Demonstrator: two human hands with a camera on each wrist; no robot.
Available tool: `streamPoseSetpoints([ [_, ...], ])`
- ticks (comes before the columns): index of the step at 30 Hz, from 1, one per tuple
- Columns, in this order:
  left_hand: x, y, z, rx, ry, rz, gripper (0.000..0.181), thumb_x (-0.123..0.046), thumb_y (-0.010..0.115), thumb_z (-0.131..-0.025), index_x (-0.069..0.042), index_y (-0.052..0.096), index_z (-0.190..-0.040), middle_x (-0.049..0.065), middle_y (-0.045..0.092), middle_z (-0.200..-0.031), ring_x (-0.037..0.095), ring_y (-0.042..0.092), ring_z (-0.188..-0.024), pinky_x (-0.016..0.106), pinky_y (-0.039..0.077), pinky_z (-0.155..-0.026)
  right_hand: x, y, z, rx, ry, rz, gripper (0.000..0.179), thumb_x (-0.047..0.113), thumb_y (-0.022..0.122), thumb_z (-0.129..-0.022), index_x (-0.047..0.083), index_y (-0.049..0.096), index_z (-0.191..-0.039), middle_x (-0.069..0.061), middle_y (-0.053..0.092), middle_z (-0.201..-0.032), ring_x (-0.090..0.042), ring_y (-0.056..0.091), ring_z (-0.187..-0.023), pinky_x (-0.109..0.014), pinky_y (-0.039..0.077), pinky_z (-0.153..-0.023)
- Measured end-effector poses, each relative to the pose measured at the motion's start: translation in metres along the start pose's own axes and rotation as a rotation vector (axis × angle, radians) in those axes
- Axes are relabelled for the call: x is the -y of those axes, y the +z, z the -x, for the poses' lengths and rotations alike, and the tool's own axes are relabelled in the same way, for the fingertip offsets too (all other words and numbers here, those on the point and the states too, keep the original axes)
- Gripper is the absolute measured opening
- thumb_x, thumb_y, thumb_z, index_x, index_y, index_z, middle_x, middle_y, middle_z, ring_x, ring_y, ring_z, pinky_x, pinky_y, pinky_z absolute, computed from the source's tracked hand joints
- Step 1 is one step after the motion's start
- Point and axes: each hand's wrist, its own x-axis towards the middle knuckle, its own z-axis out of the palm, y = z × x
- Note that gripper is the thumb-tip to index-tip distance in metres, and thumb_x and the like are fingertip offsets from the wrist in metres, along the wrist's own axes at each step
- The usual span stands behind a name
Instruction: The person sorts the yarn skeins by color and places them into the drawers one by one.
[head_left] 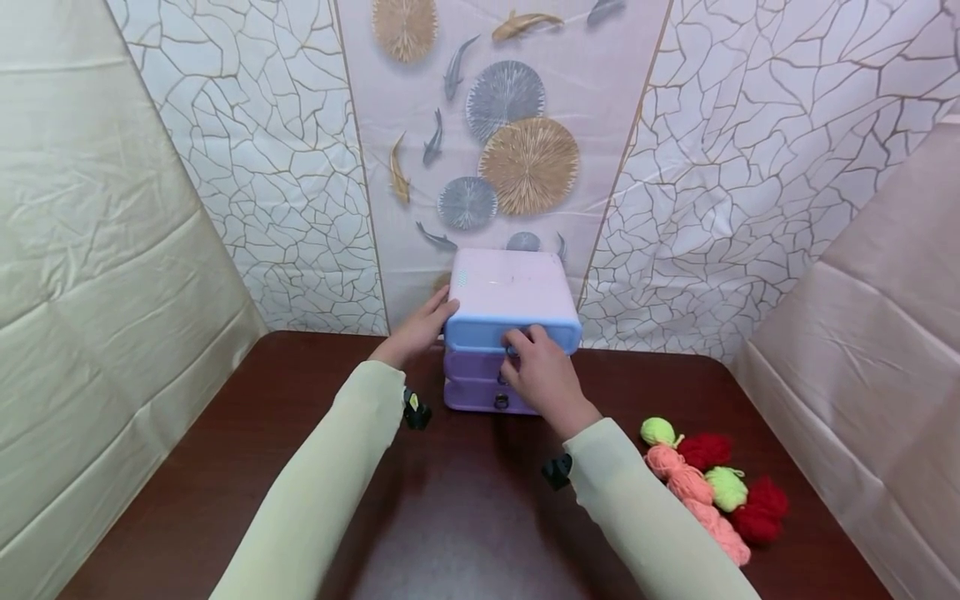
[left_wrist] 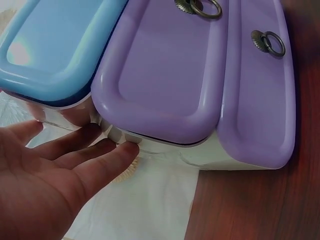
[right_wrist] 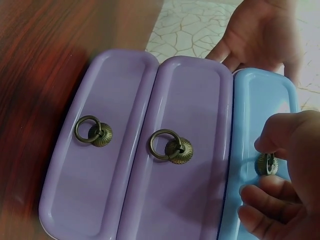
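Observation:
A small drawer cabinet (head_left: pixel 513 283) with a pale pink top stands at the back of the table. Its top drawer (head_left: pixel 476 333) is light blue, and the purple middle drawer (left_wrist: pixel 165 65) and purple bottom drawer (left_wrist: pixel 265 95) lie below. Each front carries a bronze ring pull. My left hand (head_left: pixel 420 329) steadies the cabinet's left side, its fingers extended against the wall in the left wrist view. At the blue front, my right hand (head_left: pixel 543 375) pinches the ring pull (right_wrist: pixel 268 164) between thumb and fingers, partly covering it.
On the table's right side lie several yarn balls: green yarn (head_left: pixel 658 431), dark red yarn (head_left: pixel 761 510) and coral yarn (head_left: pixel 690 483). A patterned cloth backdrop (head_left: pixel 300 167) rises behind the dark brown table (head_left: pixel 465 500), with cloth walls at both sides.

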Motion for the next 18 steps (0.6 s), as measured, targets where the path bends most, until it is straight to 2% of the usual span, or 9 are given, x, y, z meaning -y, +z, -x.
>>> streamPoseSetpoints([
  [5, 0.0007, 0.0011, -0.0007, -0.008, -0.003, 0.022, 0.068, -0.054, 0.040, -0.100, -0.034, 0.007, -0.157, 0.010, 0.021, -0.161, 0.035, 0.034, -0.142, 0.057, 0.034, -0.111, 0.0008, -0.0020, 0.0034, -0.012, -0.013, -0.009, 0.015, 0.017, 0.066, -0.089, 0.012, 0.063, -0.102, -0.008, 0.054, -0.091, -0.020, 0.051, -0.071, -0.035, 0.049, -0.062],
  [18, 0.0029, -0.0009, -0.0046, -0.021, -0.008, -0.011, 0.067, -0.054, 0.040, -0.100, -0.035, 0.010, -0.156, 0.008, 0.022, -0.161, 0.034, 0.037, -0.140, 0.055, 0.041, -0.106, 0.0027, -0.0062, 0.0095, 0.016, 0.003, -0.013, 0.015, 0.019, 0.066, -0.089, 0.013, 0.064, -0.103, -0.006, 0.054, -0.091, -0.018, 0.050, -0.069, -0.033, 0.048, -0.061],
])
